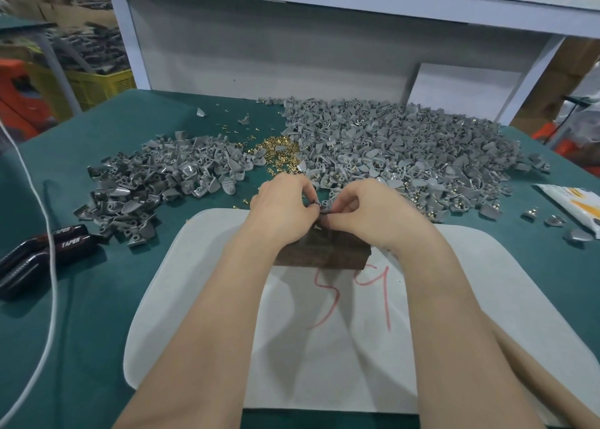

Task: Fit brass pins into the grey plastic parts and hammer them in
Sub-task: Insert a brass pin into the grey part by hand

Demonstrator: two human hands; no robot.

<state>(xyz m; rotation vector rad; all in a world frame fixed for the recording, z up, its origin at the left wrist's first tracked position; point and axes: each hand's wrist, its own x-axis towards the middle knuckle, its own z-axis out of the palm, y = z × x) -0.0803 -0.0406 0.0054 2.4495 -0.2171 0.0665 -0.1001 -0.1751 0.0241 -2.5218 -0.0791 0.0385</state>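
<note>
In the head view, the left hand (282, 201) and the right hand (367, 208) both pinched one grey plastic part (324, 206) above a wooden block (324, 250), their knuckles hiding most of it. On the far desk (130, 298), two grey heaps, left (156, 182) and right (406, 149), flanked one brass pin pile (279, 149). Two handles marked TAPER (68, 237) lay at the left.

Left hand (285, 203) and right hand (373, 209): bare. Both forearms (207, 315) bare to the near frame edge. Forearms slender.

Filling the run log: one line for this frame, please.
step: pin fitting | left hand: pinches grey part | right hand: pinches same part | below: wooden block on white board | pins: loose pile behind hands
</note>
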